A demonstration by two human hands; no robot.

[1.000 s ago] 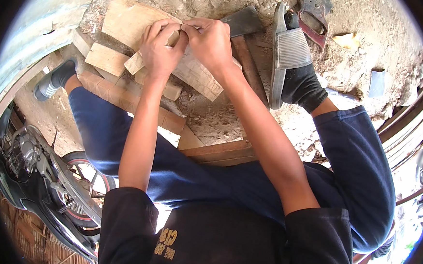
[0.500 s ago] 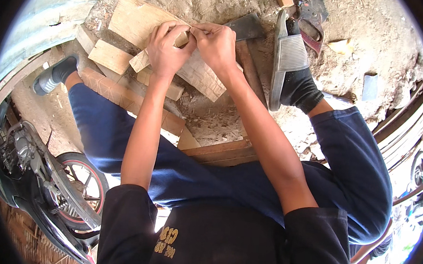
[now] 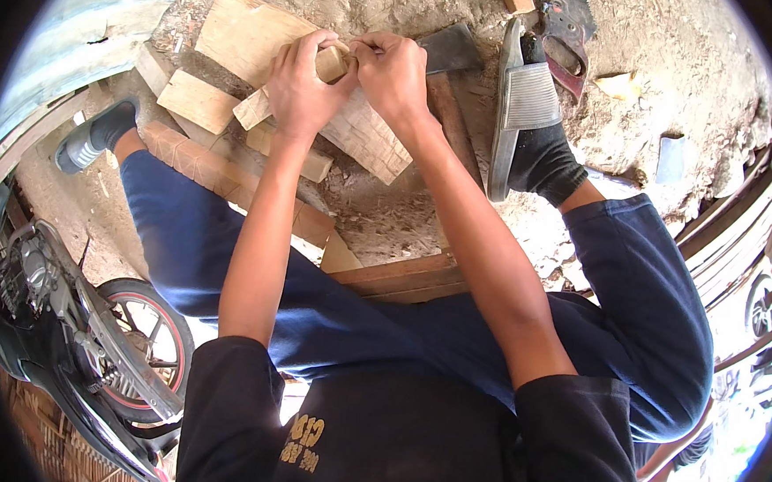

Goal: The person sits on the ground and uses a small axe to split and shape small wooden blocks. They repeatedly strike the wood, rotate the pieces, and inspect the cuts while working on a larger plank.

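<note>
Wooden block (image 3: 333,61), small, light and stiff by its look, was pinched at both ends between left hand (image 3: 300,85) and right hand (image 3: 394,74).

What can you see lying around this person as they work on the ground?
small wood piece: one, pale tan, gripped between both hands
wooden blocks and boards: several, pale, piled under the hands
scored wood slab: one, tan, beneath the right wrist
hatchet: one, dark head, right of the hands
long beam: one, reddish-brown, under the left leg
motorcycle: one, black, lower left
sandals: two, grey, on socked feet
trousers: dark blue
left hand: on the small wood piece
right hand: pinching the same piece
</note>
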